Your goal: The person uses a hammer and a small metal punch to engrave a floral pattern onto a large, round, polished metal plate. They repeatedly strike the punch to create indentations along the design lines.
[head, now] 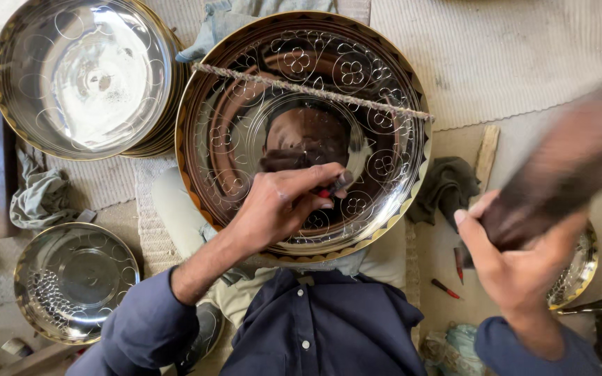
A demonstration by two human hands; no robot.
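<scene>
A large shiny metal bowl (412, 174) with engraved flower patterns and a gold rim rests tilted on my lap. A twisted cord (315, 89) runs across its upper part. My left hand (283, 202) sits inside the bowl, pinching a small dark engraving tool (339, 184) with its tip against the metal. My right hand (517, 257) is raised to the right of the bowl, gripping the handle of a dark wooden mallet (566, 167), which is motion-blurred.
A stack of similar engraved bowls (85, 76) stands at the upper left. A smaller bowl (71, 278) lies at the lower left. Rags (40, 198), a dark cloth (447, 188), a wooden stick (485, 157), small red-handled tools (447, 287) and another bowl (580, 271) surround me on the mat.
</scene>
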